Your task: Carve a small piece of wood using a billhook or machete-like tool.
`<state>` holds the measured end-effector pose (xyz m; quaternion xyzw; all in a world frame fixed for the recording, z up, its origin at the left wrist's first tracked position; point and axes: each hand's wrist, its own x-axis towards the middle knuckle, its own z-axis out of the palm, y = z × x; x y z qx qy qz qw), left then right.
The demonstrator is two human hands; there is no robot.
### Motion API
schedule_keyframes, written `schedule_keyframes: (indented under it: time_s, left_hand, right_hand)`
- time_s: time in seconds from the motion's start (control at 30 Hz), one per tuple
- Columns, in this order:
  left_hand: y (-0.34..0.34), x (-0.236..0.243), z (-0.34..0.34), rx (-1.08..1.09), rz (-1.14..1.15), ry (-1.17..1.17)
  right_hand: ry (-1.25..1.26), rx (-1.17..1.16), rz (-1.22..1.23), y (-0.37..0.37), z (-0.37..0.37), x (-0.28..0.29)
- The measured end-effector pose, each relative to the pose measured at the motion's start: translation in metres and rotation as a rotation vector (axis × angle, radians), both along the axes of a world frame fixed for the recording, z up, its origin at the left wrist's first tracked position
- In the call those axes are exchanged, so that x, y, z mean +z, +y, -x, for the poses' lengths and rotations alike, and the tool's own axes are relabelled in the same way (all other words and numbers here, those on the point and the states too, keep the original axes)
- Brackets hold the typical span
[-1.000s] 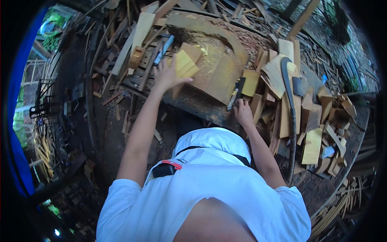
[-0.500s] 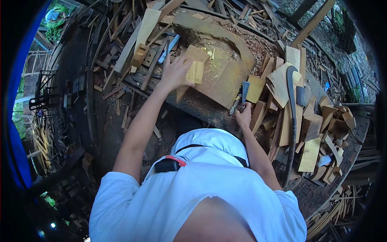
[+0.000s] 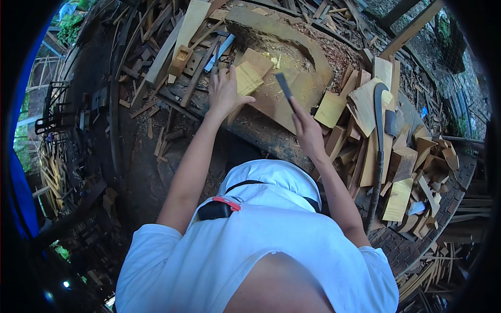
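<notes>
My left hand grips a small yellow wood block, thumb along its near edge and fingers at its left side. The block sits tilted over a worn wooden work block with a hollowed far part. Raised over that work block, my right hand is wrapped round the handle of a chisel. Its flat dark blade points away and left, apart from the yellow block. A flat brown board lies just beyond the yellow block.
Yellow shavings lie in the hollow. At the right are a square yellow piece, a long curved dark-handled tool and a heap of wood offcuts. Planks and a blue-white strip lie at the left.
My right hand has lifted the chisel from beside the square yellow piece and brought it left over the work block. The yellow block in my left hand has turned and tilted.
</notes>
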<state>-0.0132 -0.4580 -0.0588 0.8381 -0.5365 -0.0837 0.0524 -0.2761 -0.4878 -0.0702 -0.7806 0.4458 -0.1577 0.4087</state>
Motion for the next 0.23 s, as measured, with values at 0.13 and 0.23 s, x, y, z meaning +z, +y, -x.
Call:
schedule_keyframes:
  time_s: [0.13, 0.23]
  left_hand:
    - [-0.002, 0.005, -0.004, -0.010, -0.052, 0.085]
    - [-0.004, 0.015, -0.003, 0.027, -0.145, 0.121]
  right_hand:
    - [0.230, 0.197, 0.187, -0.005, -0.038, 0.025]
    - [0.335, 0.238, 0.270, -0.006, -0.046, 0.030]
